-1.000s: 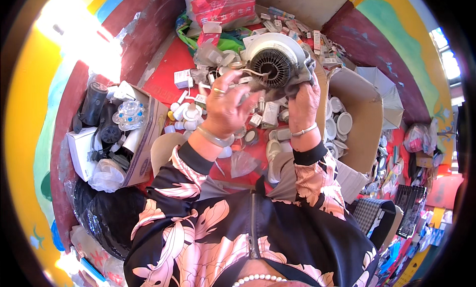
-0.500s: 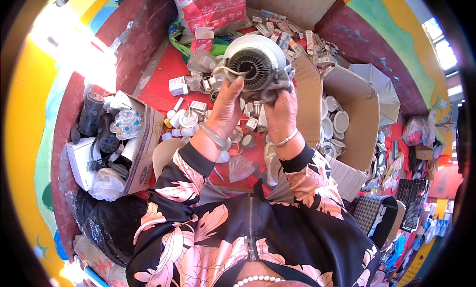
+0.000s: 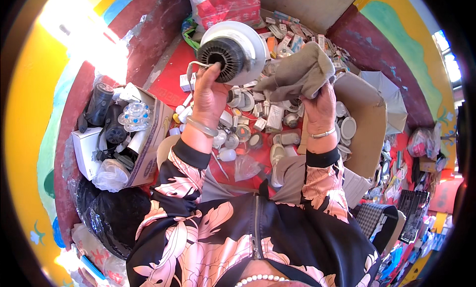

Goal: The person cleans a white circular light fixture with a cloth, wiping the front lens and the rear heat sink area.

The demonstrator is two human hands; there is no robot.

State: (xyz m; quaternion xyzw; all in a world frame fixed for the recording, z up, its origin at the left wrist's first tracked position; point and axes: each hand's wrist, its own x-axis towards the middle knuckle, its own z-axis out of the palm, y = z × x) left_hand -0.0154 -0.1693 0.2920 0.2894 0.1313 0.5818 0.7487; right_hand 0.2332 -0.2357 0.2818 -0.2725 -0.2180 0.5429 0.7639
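My left hand (image 3: 208, 99) grips a round downlight (image 3: 251, 46) by its dark ribbed heat sink. The light is tilted, with its white rim facing away to the upper right and a short pale cable hanging at its left. In my right hand (image 3: 319, 111) is a grey-brown cloth (image 3: 301, 71), bunched at the fingers and hanging apart from the light. Below both hands lie several small lamps and fittings, among them a white bulb (image 3: 227, 154) and a white box (image 3: 274, 119), on a red sheet (image 3: 168, 88).
At the left a carton (image 3: 157, 133) holds dark cylindrical devices and a clear ornament with blue dots. An open cardboard box (image 3: 367, 123) at the right contains round white lights. Small packages (image 3: 297, 31) are heaped at the back, beside a red and white sack (image 3: 225, 9).
My hands have moved apart. The cloth has come off the downlight and gone right with my right hand, while my left hand has carried the light left and tilted it.
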